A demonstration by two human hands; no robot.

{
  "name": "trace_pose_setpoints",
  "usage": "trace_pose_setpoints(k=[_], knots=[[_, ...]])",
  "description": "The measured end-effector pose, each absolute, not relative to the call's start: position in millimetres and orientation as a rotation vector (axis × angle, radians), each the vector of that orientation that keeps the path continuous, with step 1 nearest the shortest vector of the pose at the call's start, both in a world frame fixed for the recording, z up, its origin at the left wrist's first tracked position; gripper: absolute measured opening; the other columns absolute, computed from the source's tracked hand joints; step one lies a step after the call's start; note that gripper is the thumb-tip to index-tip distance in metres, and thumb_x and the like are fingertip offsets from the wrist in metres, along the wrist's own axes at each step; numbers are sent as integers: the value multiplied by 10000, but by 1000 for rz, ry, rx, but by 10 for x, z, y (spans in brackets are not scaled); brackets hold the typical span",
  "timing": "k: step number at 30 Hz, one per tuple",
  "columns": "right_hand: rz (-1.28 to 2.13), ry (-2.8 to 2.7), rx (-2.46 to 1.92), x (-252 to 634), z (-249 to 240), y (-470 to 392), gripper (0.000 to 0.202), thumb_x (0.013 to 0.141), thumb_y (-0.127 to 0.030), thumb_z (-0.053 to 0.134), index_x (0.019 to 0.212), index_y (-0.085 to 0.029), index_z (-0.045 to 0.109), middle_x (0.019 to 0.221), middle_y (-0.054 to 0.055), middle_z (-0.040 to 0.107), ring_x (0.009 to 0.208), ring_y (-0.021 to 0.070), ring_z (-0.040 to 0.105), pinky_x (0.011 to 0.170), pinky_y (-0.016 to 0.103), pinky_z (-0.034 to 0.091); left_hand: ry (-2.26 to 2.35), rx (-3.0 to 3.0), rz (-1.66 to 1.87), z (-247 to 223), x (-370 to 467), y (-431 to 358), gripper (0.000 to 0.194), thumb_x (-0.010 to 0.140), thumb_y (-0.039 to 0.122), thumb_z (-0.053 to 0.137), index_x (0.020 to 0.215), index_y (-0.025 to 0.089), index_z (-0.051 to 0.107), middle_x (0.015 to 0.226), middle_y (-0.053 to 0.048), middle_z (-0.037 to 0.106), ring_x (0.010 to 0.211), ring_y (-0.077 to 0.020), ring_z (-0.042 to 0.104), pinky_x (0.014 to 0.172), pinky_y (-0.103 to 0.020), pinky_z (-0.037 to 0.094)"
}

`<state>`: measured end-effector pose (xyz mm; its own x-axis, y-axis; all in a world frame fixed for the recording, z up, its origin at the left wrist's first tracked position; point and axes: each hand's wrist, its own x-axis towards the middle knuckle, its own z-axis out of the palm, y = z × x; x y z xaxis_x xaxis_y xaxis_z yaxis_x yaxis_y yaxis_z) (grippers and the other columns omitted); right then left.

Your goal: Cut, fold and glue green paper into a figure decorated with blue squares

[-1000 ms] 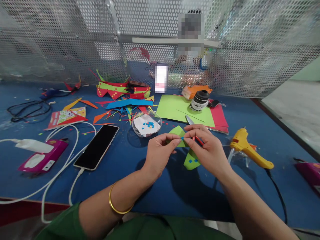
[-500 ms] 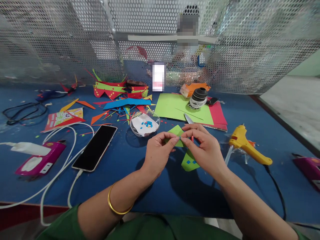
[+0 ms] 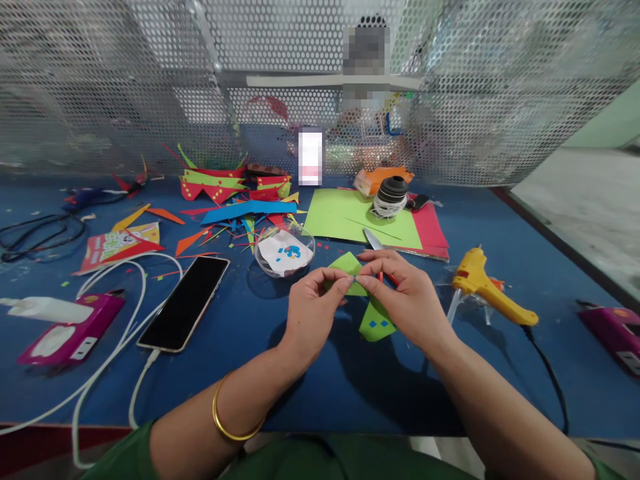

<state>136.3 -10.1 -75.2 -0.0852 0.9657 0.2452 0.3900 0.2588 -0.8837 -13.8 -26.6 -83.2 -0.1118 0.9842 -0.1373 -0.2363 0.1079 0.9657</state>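
Observation:
A green paper cutout [image 3: 371, 329] is in both my hands, above the blue table. Blue paper diamonds show on its lower end; its middle is hidden behind my fingers. My left hand [image 3: 311, 313] is closed, thumb and index finger pinching the cutout near its upper part. My right hand [image 3: 409, 300] is closed too, its thumb and fingertips meeting the left ones at a tiny blue piece [image 3: 355, 279]. Just beyond my right fingers lie scissors [image 3: 373, 240] with red handles, partly covered. A clear bowl [image 3: 311, 259] holds white paper [image 3: 270, 252] with small blue bits.
A yellow glue gun [image 3: 493, 290] stands at right, its cord running to the front edge. At left are a phone [image 3: 185, 303], white cables and a purple power strip [image 3: 75, 330]. Green sheets [image 3: 330, 213], a thread spool [image 3: 390, 198] and coloured scraps [image 3: 250, 211] lie behind.
The view has shifted slightly, so most things appear a little further left. My hands keep the same pinch on the green cutout, with hardly any finger movement.

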Motion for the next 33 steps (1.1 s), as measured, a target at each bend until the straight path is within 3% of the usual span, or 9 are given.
trace_pose_setpoints(k=[10,18,23,27,33], knots=[[778,-1689,-1263,1330,-784,-115,125,860,-324,621,779,-231,645,1070,61,693,1084,230,643,940,381,458,1194,853,1308,-851,-127,-277,183,666,308,813,731,164,722,737,-4,678,662,-106,574,587,-207,517],[778,-1677,-1284,1361,-738,-101,141,861,-322,585,752,-232,587,847,24,646,784,182,579,770,343,463,1147,825,1335,-853,-118,-299,228,673,328,812,774,164,691,775,2,672,706,-110,588,593,-201,517],[773,-1700,-1275,1383,-709,-103,135,861,-315,586,754,-234,591,858,30,642,793,187,578,767,356,460,1184,631,1341,-826,-149,-276,478,548,330,900,859,206,559,808,32,615,690,-125,574,437,-193,468],[738,-1769,-1230,1382,-693,-108,133,874,-288,575,750,-239,579,878,38,649,841,198,604,779,357,468,1084,577,1161,-809,-178,-255,439,599,441,865,887,166,679,792,7,622,647,-99,532,434,-176,411],[674,-1837,-1203,1366,-720,-116,135,888,-265,581,756,-237,587,890,42,656,871,206,625,799,364,473,1012,409,1132,-837,-183,-242,361,551,410,905,751,174,719,741,14,647,641,-88,558,530,-193,456]])
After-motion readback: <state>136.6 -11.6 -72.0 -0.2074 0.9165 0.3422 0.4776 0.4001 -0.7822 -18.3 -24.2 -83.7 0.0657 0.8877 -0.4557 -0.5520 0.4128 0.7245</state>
